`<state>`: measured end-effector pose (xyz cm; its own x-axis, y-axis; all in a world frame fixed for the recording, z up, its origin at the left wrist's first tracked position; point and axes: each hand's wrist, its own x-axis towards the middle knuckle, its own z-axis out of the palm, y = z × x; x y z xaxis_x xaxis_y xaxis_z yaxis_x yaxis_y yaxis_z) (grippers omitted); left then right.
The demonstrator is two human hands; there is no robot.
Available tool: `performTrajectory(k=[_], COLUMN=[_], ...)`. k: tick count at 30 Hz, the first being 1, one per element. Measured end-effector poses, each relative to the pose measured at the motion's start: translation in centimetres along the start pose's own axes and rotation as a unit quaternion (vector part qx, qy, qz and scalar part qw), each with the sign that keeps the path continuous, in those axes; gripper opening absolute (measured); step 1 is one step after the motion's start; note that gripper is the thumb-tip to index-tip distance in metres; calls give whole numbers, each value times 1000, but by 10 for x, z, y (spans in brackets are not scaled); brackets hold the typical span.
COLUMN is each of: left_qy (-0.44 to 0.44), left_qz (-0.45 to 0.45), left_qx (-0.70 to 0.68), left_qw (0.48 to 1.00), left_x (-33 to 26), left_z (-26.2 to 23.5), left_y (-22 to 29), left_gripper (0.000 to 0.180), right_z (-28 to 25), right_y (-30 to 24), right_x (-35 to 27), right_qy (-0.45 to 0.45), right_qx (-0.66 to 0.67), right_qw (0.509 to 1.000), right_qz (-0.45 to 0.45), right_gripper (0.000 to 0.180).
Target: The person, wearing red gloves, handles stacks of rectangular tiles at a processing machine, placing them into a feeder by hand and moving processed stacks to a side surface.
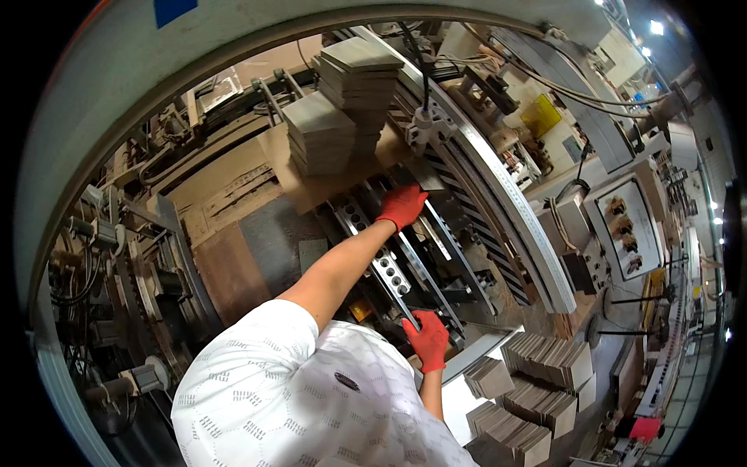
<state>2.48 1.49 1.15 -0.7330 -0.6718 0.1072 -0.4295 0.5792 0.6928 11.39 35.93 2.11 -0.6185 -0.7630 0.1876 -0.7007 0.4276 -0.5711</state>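
My left hand [402,206], in a red glove, reaches across the machine's metal rails. Its fingers are closed at the near edge of a thin flat grey piece [429,174]; the fingertips are partly hidden. Nearer to me, my right hand [427,341], also red-gloved, is at the near end of a dark metal rail [436,289], thumb and forefinger apart, with nothing seen between them. Between the hands and to their left runs a silver bar with round holes [389,272]. Beyond my left hand, two stacks of flat tile-like pieces, a tall one [359,74] and a lower one [317,128], stand on a brown board [284,171].
Several rows of thin boards [548,362] stand on edge at the lower right. A long silver beam [506,191] curves past on the right, beside a black-and-white striped strip [475,210]. A control panel [629,226] is farther right. Machine parts with cables [101,233] line the left.
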Motion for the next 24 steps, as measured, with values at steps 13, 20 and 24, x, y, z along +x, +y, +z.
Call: performTrajectory(k=[13,20,24], left_qy=[-2,-11,-85], left_qz=[0,-8,-59], left_qx=[-24,-34,-146], left_qw=[1000,999,984], left_x=[0,1,18], left_z=[-4,-12,1], left_y=[0,11,-9], left_gripper=[41,40,36], right_z=[-3,12,20], right_y=[-34,-35,-15], right_x=[93,210,256], right_qy=[44,110,152], right_qx=[229,175,100], right_qw=[970,978,982], right_qz=[68,1,-42], right_gripper=[16,20,20])
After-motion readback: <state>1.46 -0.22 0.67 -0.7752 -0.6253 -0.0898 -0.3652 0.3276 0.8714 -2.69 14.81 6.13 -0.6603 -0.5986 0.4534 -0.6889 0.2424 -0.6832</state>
